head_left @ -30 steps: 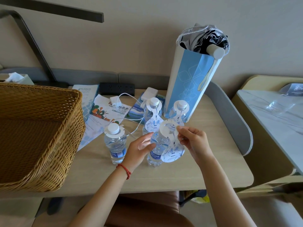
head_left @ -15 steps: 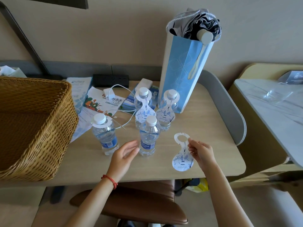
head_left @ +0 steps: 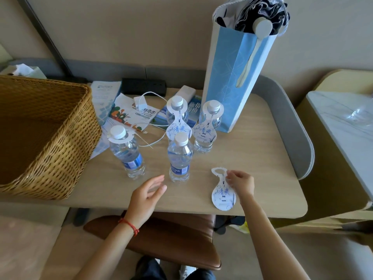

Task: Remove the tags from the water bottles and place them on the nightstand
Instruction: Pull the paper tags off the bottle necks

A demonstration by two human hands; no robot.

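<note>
Several clear water bottles stand on the wooden table (head_left: 252, 158). The front middle bottle (head_left: 179, 158) has no tag. Two bottles behind it, one (head_left: 177, 114) and another (head_left: 209, 126), wear white hanging tags with blue print. The left bottle (head_left: 126, 152) has a tag ring round its neck. My right hand (head_left: 239, 183) pinches a removed tag (head_left: 223, 196) just above the table's front right. My left hand (head_left: 147, 196) hovers open near the front bottle's base, touching nothing.
A large wicker basket (head_left: 44, 138) fills the table's left side. Brochures (head_left: 129, 112), a white charger cable (head_left: 149, 98) and a black power strip (head_left: 144, 85) lie at the back. A tall blue paper bag (head_left: 234, 81) stands back right. A marble-topped nightstand (head_left: 341, 126) sits to the right, a brown chair (head_left: 171, 239) below.
My right hand pulled the tag off the front bottle and carried it down to the right. My left hand let go of that bottle and drew back.
</note>
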